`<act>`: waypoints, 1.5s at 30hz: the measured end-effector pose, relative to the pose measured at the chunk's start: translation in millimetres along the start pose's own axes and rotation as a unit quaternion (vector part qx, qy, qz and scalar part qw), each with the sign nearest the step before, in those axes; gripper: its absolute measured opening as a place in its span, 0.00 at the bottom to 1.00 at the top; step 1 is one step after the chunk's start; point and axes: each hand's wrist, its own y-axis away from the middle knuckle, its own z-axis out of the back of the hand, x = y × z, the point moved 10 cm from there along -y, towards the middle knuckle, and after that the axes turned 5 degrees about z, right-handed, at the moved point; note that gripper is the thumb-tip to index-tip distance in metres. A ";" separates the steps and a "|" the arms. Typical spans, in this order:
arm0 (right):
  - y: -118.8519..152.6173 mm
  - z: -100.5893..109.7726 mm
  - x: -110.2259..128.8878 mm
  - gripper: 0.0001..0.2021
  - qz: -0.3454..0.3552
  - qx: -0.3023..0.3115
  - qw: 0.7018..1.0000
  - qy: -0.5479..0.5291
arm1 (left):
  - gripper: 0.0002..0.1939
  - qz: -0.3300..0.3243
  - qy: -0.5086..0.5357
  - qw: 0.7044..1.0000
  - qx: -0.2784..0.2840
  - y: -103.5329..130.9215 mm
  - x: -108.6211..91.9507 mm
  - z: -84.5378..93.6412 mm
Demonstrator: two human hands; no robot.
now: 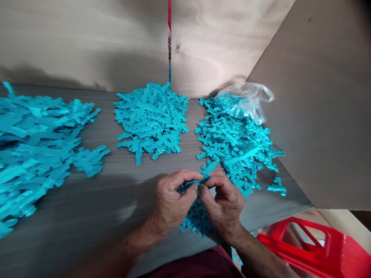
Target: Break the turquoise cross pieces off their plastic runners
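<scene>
My left hand [177, 197] and my right hand [222, 199] meet close to the table's front edge, fingers pinched on a small turquoise plastic piece [187, 187]. Its exact shape is mostly hidden by my fingers. Both thumbs press together near the middle of it. Below my hands lies a heap of small turquoise bits [198, 219], partly covered by my wrists. Just beyond my right hand spreads a pile of small turquoise pieces [234, 143]. Straight ahead is another pile of flat, branching turquoise pieces [152, 119].
A larger heap of turquoise parts [34, 143] covers the left of the grey wood-grain table [116, 208]. A clear plastic bag [249, 98] rests on the right pile. Wooden panels [87, 42] wall the back and right side. A red plastic object [315, 247] stands beyond the right edge.
</scene>
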 end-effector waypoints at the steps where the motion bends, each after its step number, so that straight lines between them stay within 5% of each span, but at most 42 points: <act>1: 0.9 -0.8 0.0 0.04 0.002 0.000 1.000 0.000 | 0.13 0.004 0.002 1.000 -0.003 -0.6 1.4 0.6; 10: 4.4 -8.9 -8.8 0.09 -0.022 0.045 0.998 -0.047 | 0.13 0.160 0.099 0.979 0.077 -3.7 35.9 -13.4; 19: 10.7 -8.2 -31.4 0.08 -0.119 0.067 0.983 -0.119 | 0.16 0.170 0.161 0.969 0.076 -1.2 31.5 -15.5; 30: 1.7 -2.4 -16.7 0.08 -0.038 0.047 0.997 -0.054 | 0.19 0.185 0.170 0.965 0.077 1.2 39.0 -18.1; 45: 4.7 -3.6 -21.4 0.07 -0.047 0.058 0.997 -0.036 | 0.18 0.253 0.222 0.938 0.084 2.1 46.7 -23.2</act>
